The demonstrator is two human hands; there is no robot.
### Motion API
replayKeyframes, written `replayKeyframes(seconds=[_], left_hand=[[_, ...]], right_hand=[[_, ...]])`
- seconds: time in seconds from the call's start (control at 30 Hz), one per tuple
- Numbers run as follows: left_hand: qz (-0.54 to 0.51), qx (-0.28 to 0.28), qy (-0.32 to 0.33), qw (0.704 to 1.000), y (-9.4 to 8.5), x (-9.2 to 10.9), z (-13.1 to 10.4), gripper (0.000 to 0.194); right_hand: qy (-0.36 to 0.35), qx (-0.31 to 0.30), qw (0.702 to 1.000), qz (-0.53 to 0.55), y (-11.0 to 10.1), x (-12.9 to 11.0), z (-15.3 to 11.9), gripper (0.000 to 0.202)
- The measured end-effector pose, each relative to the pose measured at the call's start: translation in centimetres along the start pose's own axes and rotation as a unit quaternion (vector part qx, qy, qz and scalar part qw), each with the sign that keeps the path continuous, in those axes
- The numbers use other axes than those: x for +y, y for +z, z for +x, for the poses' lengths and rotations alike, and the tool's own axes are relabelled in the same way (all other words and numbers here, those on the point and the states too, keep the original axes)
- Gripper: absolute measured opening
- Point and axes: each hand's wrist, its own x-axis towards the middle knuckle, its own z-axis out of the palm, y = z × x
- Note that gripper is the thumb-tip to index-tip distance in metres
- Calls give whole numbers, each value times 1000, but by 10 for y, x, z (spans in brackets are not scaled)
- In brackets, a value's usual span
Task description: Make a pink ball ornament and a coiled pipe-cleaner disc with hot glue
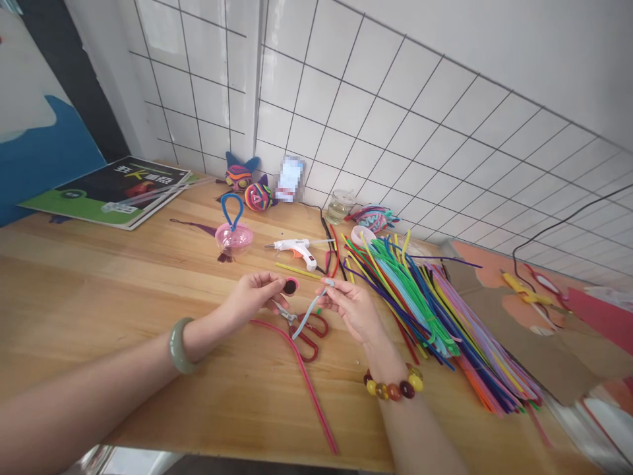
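Both hands raised, fingertips pinched, forearms converging.

On the table, taking the scissors as my clock's centre, I see the glue gun at 12 with the phone behind it, the jar at 1, the stems toward 3, the book at 10.

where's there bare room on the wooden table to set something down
Left: bare wood between the green-and-black book and left forearm. Smaller patch: between the long pink pipe cleaner and right forearm. Crowded: right side, under the multicoloured pipe-cleaner pile.
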Motion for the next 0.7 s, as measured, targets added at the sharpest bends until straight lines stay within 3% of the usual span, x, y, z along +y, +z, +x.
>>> replayKeyframes(seconds=[0.13, 0.27, 0.4, 0.5, 0.7], left_hand=[[6, -59, 9, 998, 2, -2, -5, 23], [23, -154, 16, 988, 8, 5, -12, 18], [55, -201, 0, 978, 12, 8, -16, 18], [79, -197, -18, 977, 10, 6, -15, 17], [46, -133, -36, 989, 8, 3, -12, 17]], right_hand=[[-10, 28, 999, 21, 4, -2, -1, 24], [-33, 39, 996, 67, 4, -2, 0, 22], [-59, 35, 995, 79, 5, -1, -1, 19], [-59, 30, 995, 76, 7, -1, -2, 19], [-73, 50, 991, 100, 5, -3, -1, 12]])
